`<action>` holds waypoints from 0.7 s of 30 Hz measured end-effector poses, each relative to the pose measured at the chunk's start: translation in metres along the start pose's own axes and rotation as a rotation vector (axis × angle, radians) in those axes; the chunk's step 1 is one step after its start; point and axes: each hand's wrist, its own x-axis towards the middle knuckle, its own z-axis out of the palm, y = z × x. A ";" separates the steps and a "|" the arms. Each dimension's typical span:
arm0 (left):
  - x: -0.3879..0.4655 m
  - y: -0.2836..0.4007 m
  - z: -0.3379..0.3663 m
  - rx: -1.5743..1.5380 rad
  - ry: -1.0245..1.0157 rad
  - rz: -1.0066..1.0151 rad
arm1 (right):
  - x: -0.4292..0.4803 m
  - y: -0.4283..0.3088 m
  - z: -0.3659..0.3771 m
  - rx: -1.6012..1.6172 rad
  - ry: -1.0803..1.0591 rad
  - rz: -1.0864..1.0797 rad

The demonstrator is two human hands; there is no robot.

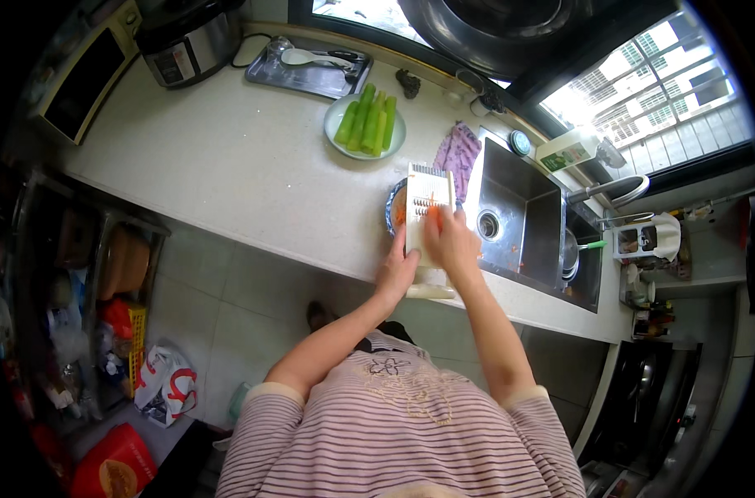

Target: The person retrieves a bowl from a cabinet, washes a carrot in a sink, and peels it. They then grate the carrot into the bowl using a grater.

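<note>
A white handheld grater (424, 187) lies over a blue-rimmed bowl (391, 208) at the counter's front edge. My left hand (398, 267) grips the grater's near left side. My right hand (447, 241) is closed around an orange piece, which looks like carrot (436, 213), pressed on the grater's teeth; the fingers are somewhat blurred. Orange shreds show in the bowl, whose right part is mostly hidden by the grater. Farther back, a pale plate (334, 138) holds several peeled green stalk pieces (368, 124).
Right of the bowl are a purple cloth (459, 152) and a steel sink (508, 180) with orange bits in it. A metal tray (262, 70) with utensils stands at the back, near an electric cooker (194, 50) and a microwave (85, 81). A detergent bottle (564, 149) stands behind the sink.
</note>
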 end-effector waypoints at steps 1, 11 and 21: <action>0.002 -0.002 -0.003 -0.011 0.013 -0.002 | -0.015 -0.003 -0.002 0.025 -0.024 -0.065; 0.001 -0.006 0.005 0.008 0.054 0.164 | 0.009 -0.004 0.002 -0.067 0.055 -0.021; -0.007 0.017 -0.002 -0.106 -0.090 0.094 | 0.029 -0.009 0.003 -0.146 -0.019 0.093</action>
